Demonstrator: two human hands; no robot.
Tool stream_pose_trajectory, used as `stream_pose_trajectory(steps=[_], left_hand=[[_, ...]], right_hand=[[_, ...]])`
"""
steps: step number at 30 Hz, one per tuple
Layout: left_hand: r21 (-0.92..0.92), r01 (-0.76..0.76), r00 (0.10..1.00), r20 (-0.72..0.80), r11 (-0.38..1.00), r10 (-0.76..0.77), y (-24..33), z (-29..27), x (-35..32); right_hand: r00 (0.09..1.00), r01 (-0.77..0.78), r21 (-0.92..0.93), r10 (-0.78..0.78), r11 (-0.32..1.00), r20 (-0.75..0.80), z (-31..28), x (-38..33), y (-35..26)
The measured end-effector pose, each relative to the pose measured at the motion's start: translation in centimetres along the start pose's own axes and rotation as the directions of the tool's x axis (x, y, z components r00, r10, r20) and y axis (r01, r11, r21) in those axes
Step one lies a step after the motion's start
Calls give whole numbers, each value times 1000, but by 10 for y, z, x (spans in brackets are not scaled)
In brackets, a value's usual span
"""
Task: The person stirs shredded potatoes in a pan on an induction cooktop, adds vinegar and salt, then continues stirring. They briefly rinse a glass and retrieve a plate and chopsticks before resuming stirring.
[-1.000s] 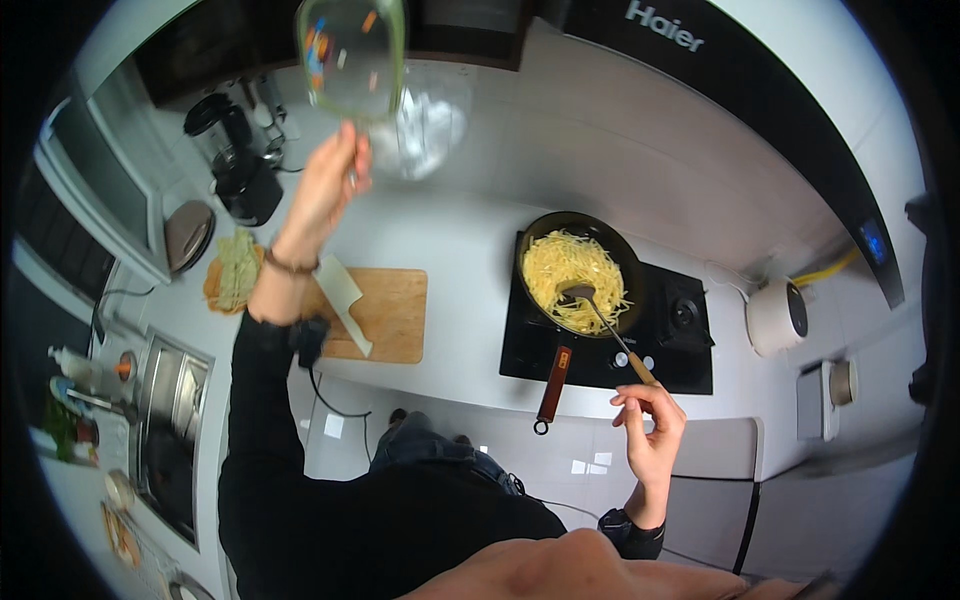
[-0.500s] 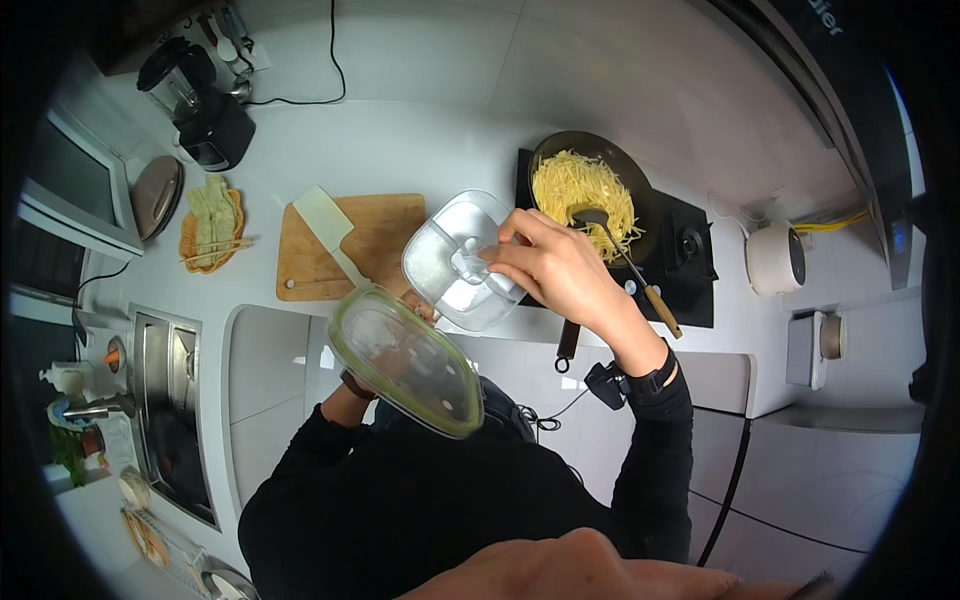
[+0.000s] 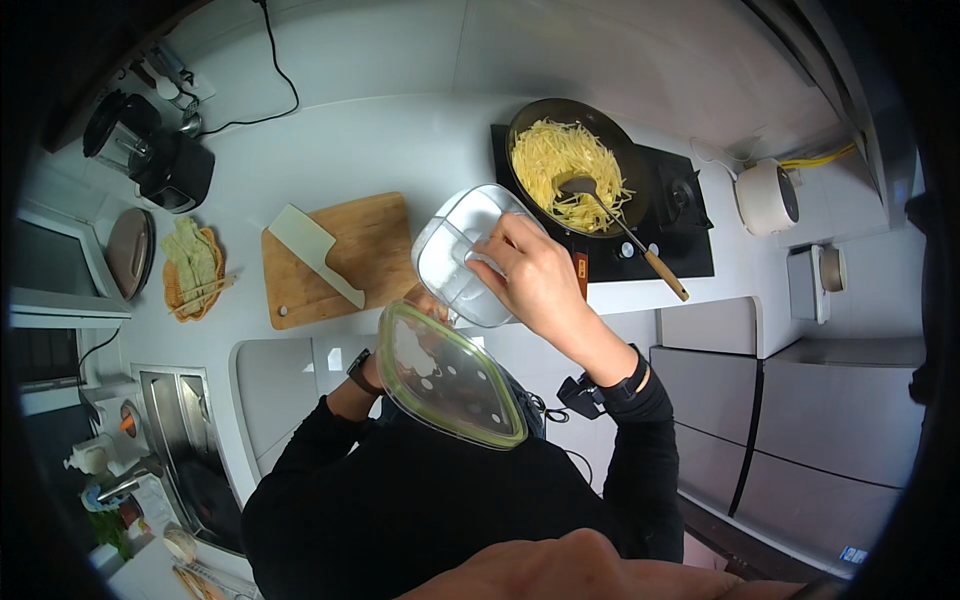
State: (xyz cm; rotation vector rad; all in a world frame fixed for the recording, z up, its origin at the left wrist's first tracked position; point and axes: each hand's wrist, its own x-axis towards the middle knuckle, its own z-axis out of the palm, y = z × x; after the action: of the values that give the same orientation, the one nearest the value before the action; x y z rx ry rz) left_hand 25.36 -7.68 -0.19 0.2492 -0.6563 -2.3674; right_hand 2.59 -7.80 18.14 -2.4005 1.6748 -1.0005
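A clear, divided plastic container (image 3: 440, 262) with white contents is held over the counter's front edge, near the pan. My left hand (image 3: 426, 302) grips its near side, with most of the palm and fingers hidden by a clear lid. That lid (image 3: 440, 365), rimmed in green, hangs open toward my body. My right hand (image 3: 530, 265) is over the container, thumb and fingers pinched inside it. What the pinch holds, if anything, I cannot make out. Beyond it, a dark frying pan (image 3: 642, 178) of pale yellow shreds (image 3: 560, 160) sits on the stove, a wooden-handled spatula (image 3: 640, 250) resting in it.
On the left, a cleaver (image 3: 305, 240) with a pale blade lies on a wooden cutting board (image 3: 370, 225). Farther left are a basket of leafy greens (image 3: 190, 255), a blender (image 3: 170, 165) and a sink (image 3: 190, 420). A white round appliance (image 3: 762, 200) stands right of the black stove (image 3: 690, 250).
My right hand has reached lower into the container, and the translucent piece at its fingertips no longer shows. The lid has shifted right. The whole view has turned slightly.
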Motion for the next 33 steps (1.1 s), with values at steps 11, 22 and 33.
stream_pose_trajectory(steps=[11, 22, 33], left_hand=[[18, -28, 995, -95, 999, 30, 30, 30, 6], [939, -312, 925, 266, 144, 270, 18, 12, 26], [950, -303, 894, 258, 71, 366, -4, 4, 46]], right_hand=[[838, -404, 435, 516, 805, -177, -12, -7, 26], [766, -536, 446, 635, 717, -100, 33, -25, 45], [434, -600, 786, 885, 147, 166, 31, -46, 93]])
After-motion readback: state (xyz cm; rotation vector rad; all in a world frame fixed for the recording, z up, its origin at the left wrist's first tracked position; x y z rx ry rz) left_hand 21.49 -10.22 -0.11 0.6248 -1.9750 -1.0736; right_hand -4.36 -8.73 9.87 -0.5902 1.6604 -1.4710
